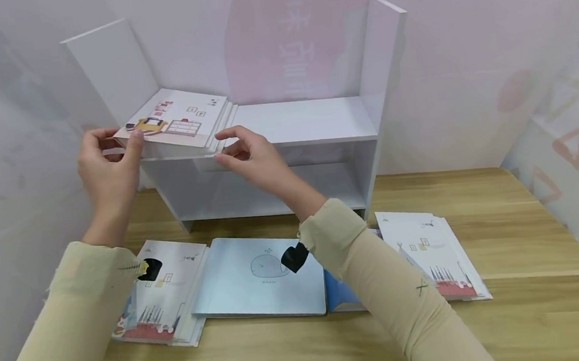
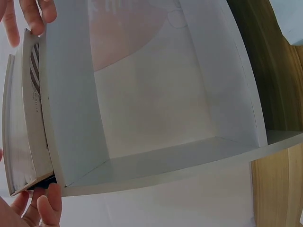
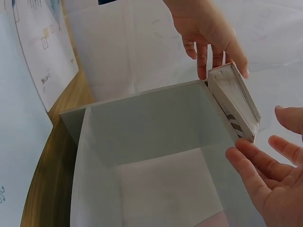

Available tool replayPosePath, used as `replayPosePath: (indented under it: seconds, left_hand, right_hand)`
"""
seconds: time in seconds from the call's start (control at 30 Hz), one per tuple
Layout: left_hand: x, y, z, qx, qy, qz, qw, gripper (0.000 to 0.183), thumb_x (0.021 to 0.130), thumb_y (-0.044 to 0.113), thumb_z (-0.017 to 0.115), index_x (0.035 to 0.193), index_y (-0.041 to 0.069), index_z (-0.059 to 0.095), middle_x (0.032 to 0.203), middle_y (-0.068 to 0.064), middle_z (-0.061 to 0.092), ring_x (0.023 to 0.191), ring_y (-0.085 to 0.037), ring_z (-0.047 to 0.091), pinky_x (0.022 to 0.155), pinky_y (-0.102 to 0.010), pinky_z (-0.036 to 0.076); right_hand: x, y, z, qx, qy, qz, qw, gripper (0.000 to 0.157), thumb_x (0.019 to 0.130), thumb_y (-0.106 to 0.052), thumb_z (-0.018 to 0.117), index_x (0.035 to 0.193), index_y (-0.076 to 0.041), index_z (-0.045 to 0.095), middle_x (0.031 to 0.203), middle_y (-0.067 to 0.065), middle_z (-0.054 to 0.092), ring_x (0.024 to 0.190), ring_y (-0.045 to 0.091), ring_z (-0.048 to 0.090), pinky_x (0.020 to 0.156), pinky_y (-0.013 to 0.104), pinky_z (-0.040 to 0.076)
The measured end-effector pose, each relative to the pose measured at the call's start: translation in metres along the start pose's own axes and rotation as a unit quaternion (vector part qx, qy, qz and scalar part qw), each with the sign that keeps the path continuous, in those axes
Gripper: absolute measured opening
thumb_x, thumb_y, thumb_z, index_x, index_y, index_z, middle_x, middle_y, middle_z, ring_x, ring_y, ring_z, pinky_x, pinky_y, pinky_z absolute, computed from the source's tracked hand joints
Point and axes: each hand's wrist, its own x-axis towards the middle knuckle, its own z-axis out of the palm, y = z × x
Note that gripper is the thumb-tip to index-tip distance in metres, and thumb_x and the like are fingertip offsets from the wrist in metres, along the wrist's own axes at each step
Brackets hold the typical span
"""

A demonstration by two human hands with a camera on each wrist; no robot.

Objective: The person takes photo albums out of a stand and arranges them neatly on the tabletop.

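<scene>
A small stack of books, the top cover printed with furniture, lies on the upper shelf at its left end. My left hand grips the stack's left end, thumb on the top cover and fingers low at the side. In the right wrist view this left hand pinches the thick book block from its far end. My right hand is at the stack's right front corner, fingers loosely bent. Its fingertips are at the near corner of the books, thumb apart.
The white two-tier shelf has tall side panels and stands on a wooden table. Before it lie a left pile of books, a light blue book, a darker blue book and a right pile of books.
</scene>
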Motion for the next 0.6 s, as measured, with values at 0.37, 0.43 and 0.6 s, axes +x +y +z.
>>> replayPosePath:
  seconds: [0.37, 0.43, 0.6]
  left_hand:
    - [0.0016, 0.0008, 0.0055, -0.012, 0.014, -0.01, 0.9998, 0.039, 0.089, 0.037, 0.069, 0.119, 0.016, 0.057, 0.094, 0.019, 0.045, 0.09, 0.004, 0.044, 0.075, -0.014, 0.04]
    - [0.0015, 0.0008, 0.0061, -0.013, 0.016, -0.013, 0.9997, 0.039, 0.089, 0.037, 0.069, 0.12, 0.016, 0.056, 0.095, 0.019, 0.044, 0.092, 0.004, 0.043, 0.075, -0.014, 0.04]
    - [-0.0026, 0.0018, 0.005, -0.022, 0.008, -0.013, 0.9996, 0.042, 0.089, 0.039, 0.067, 0.121, 0.017, 0.053, 0.098, 0.017, 0.044, 0.096, 0.002, 0.043, 0.073, -0.014, 0.043]
  right_hand:
    - [-0.0004, -0.0027, 0.0056, 0.014, 0.009, -0.005, 1.0, 0.038, 0.094, -0.016, 0.07, 0.13, -0.01, 0.059, 0.1, 0.009, 0.071, 0.086, 0.02, 0.065, 0.073, 0.022, 0.05]
    - [-0.0007, -0.0032, 0.006, 0.015, 0.008, -0.005, 1.0, 0.038, 0.093, -0.016, 0.07, 0.129, -0.009, 0.06, 0.098, 0.009, 0.07, 0.083, 0.019, 0.063, 0.072, 0.021, 0.049]
    - [-0.0032, -0.0063, 0.0077, 0.028, -0.01, 0.005, 1.0, 0.039, 0.093, -0.015, 0.071, 0.13, -0.01, 0.06, 0.096, 0.007, 0.069, 0.081, 0.014, 0.06, 0.07, 0.019, 0.046]
